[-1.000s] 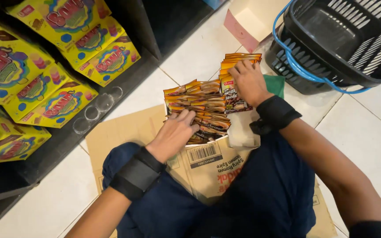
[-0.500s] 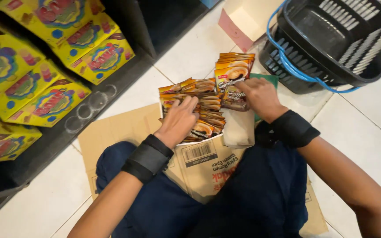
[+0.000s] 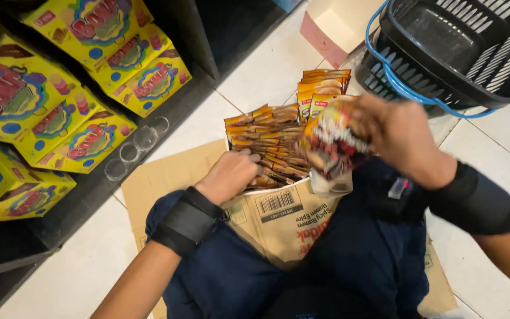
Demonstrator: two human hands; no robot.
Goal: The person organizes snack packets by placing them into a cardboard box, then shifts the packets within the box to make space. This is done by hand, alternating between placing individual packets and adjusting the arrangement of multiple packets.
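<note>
A brown cardboard box rests on my lap, packed with rows of orange and brown sachets. My left hand, with a black wrist band, is pressed into the near left side of the sachets, fingers buried among them. My right hand, also with a black band, is raised just above the box's right side and grips a blurred bundle of sachets.
Yellow packaged boxes fill a dark low shelf on the left. A black plastic basket with blue handles stands at the upper right on white floor tiles. Flattened cardboard lies under me. A pink and cream carton sits beyond.
My right hand has lifted off the far rows with a bundle of sachets and moved toward me. My left hand stays in the box, pushed a little deeper.
</note>
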